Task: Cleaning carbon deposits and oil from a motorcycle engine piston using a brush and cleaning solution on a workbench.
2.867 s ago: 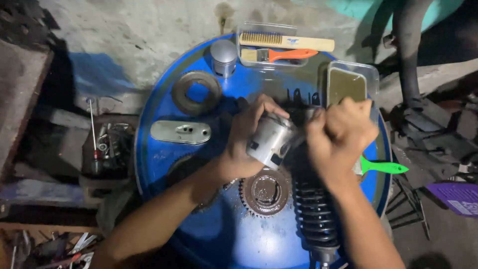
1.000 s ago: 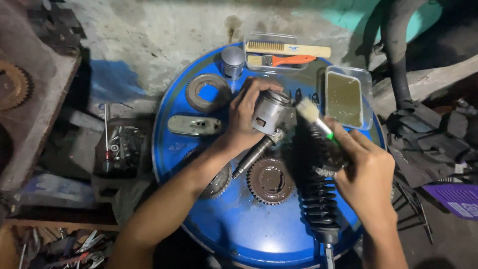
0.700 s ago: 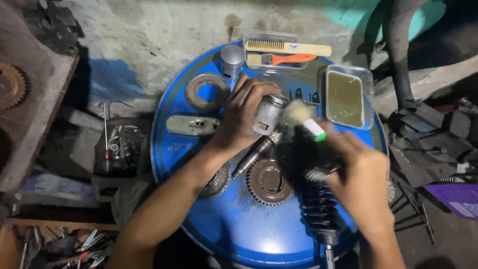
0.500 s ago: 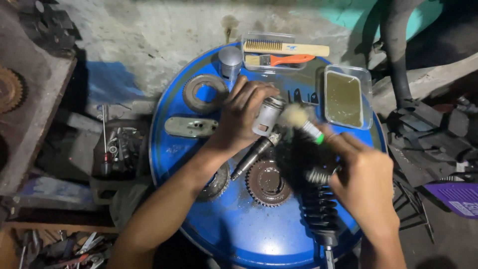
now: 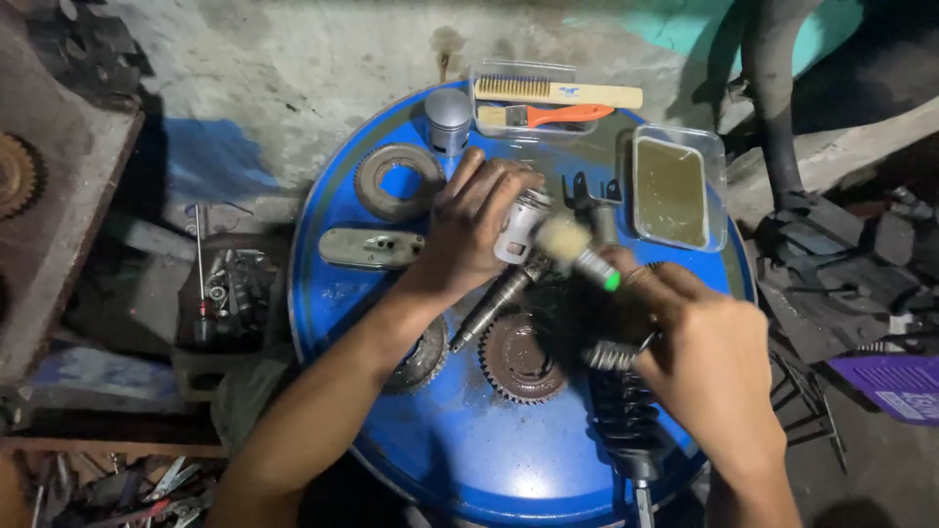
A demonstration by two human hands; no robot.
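Metal piston (image 5: 520,227) clamped in the left hand (image 5: 474,230), right hand (image 5: 709,357) gripping a brush (image 5: 577,249); greasy fingers could let it slip.

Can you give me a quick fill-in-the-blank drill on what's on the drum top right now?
1. The left hand holds a silver ____ above the blue drum top.
2. The right hand points a small ____ at it, bristles first.
3. The clear tray near the drum's far edge holds a yellowish ____.
4. The paintbrush lying beside the wire brush has an ____ handle.

Missing words: piston; brush; liquid; orange
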